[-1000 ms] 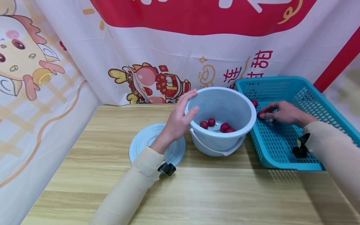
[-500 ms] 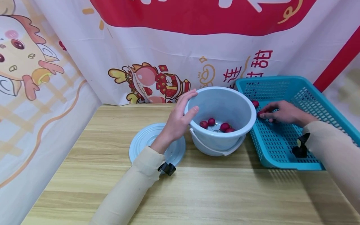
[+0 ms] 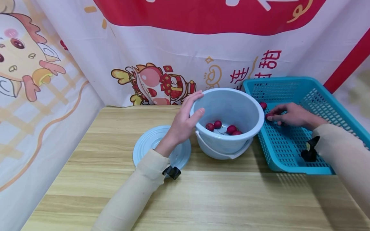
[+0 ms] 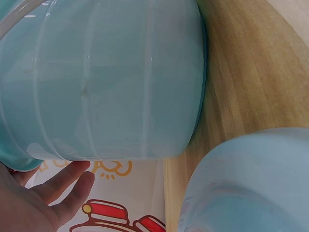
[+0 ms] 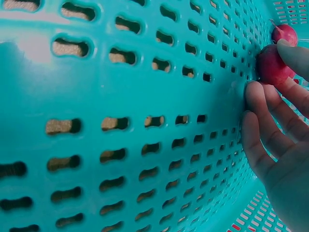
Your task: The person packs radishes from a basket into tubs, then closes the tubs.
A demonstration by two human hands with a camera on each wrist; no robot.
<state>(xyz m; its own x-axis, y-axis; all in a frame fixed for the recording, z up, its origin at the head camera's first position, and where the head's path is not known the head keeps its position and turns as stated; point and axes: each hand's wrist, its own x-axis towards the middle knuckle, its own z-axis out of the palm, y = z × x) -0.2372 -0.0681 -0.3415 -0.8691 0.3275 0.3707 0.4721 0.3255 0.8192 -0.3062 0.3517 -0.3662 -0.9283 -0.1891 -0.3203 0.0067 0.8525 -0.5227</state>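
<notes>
A pale blue bucket (image 3: 222, 146) with a white handle stands on the table with several red radishes (image 3: 231, 129) at its bottom. My left hand (image 3: 185, 120) holds its left rim, thumb over the edge and other fingers along the outer wall, which also show beneath the rim in the left wrist view. Inside the turquoise basket (image 3: 277, 166), my right hand (image 3: 292, 115) pinches a radish (image 5: 274, 65) between thumb and fingers, low by the basket floor. Another radish (image 5: 285, 34) lies just beyond it.
A round pale blue lid (image 3: 144, 144) lies on the wooden table (image 3: 202, 199) left of the bucket, partly under my left forearm. The basket's perforated walls surround my right hand. A printed cloth (image 3: 173, 48) hangs behind the table.
The view has shifted very slightly. Both hands keep their places, the left at the bucket rim and the right at the radish in the basket.
</notes>
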